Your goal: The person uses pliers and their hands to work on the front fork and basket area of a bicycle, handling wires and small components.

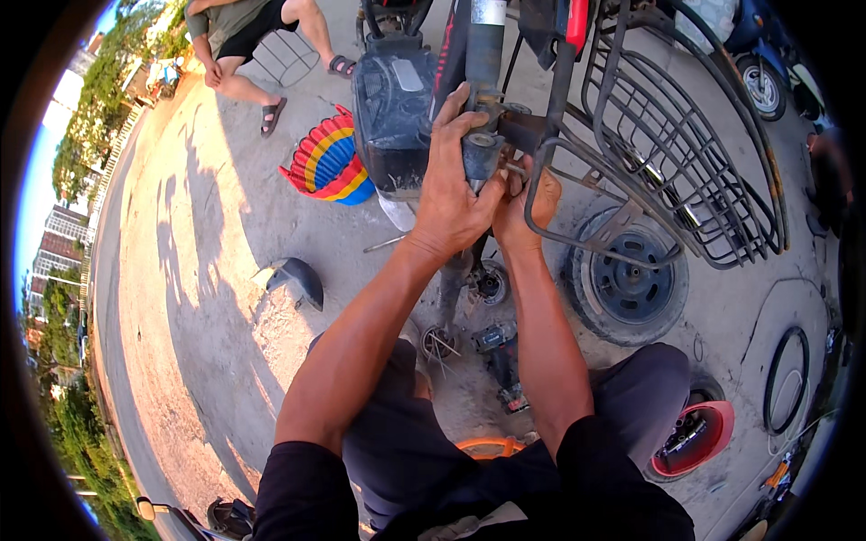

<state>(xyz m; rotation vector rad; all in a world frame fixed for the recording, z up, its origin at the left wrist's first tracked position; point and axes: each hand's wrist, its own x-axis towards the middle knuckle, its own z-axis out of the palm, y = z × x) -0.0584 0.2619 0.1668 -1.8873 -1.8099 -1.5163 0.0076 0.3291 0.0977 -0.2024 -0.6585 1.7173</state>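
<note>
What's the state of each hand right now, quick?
Left hand: closed, holding the grey cylindrical part.
Right hand: up close to that part, fingers partly hidden; can't tell if it holds anything.

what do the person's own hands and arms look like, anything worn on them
Both the left hand and the right hand are bare, with no gloves, watch or bracelet in sight, though the right one is partly hidden. The forearms are uncovered too; plain black short sleeves end near the elbows.
</note>
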